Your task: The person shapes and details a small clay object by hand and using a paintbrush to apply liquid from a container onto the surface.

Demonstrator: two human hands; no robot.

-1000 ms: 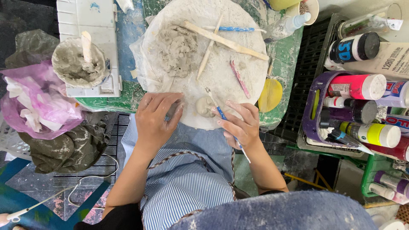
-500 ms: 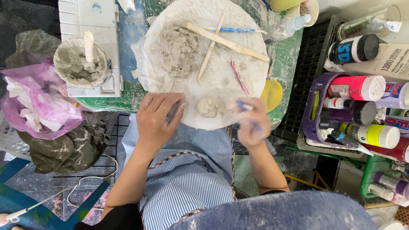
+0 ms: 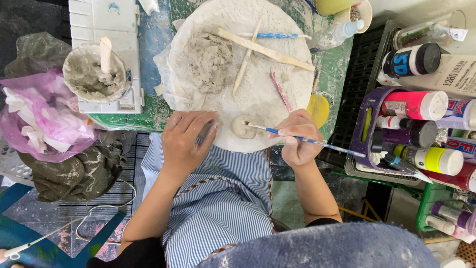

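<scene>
A small pale clay piece (image 3: 241,127) sits at the near edge of a round white board (image 3: 258,94). My right hand (image 3: 297,138) holds a thin blue-handled brush (image 3: 307,141) whose tip touches the clay piece. My left hand (image 3: 186,141) lies flat at the board's near-left rim, fingers together, just left of the piece. Farther back on the board are a lump of grey clay (image 3: 208,59), two wooden modelling sticks (image 3: 265,48), a blue tool (image 3: 275,35) and a pink tool (image 3: 280,91).
A clay-smeared cup with a stick (image 3: 94,74) stands on a white box at the left, beside a pink plastic bag (image 3: 42,116). Paint bottles (image 3: 421,106) fill trays at the right. A yellow scraper (image 3: 318,110) lies by the board. My striped apron (image 3: 218,203) is below.
My right hand has swung the brush from near my lap up to the clay piece, with the tip now on it. My left hand stayed at the board's rim.
</scene>
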